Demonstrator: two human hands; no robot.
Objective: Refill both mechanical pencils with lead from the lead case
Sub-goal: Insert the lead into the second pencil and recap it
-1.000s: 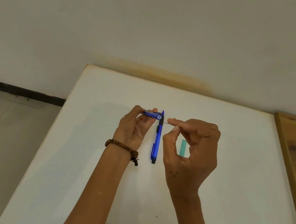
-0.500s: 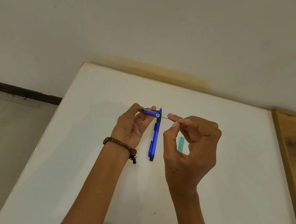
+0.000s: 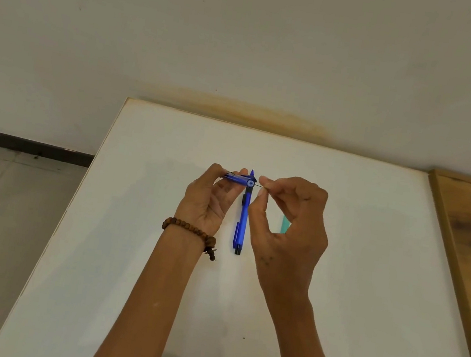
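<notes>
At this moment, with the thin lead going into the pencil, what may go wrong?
1. The lead is very thin and pinched by the right hand; a slight angle against the open end of the held pencil may snap it.
2. If the left hand shifts, the lead may miss the hole and fall on the white table, beside the second pencil.

The gap between the right hand [image 3: 288, 226] and the open end of the short blue plastic mechanical pencil [image 3: 237, 179] held in the left hand [image 3: 209, 202] is narrower than a second ago. The thin dark lead [image 3: 258, 186] pinched in the right fingers [image 3: 262, 194] now reaches the pencil's round opening, with less of its length showing between them. More of the small teal lead case [image 3: 284, 225] on the white tabletop [image 3: 369, 259] is hidden behind the right hand
</notes>
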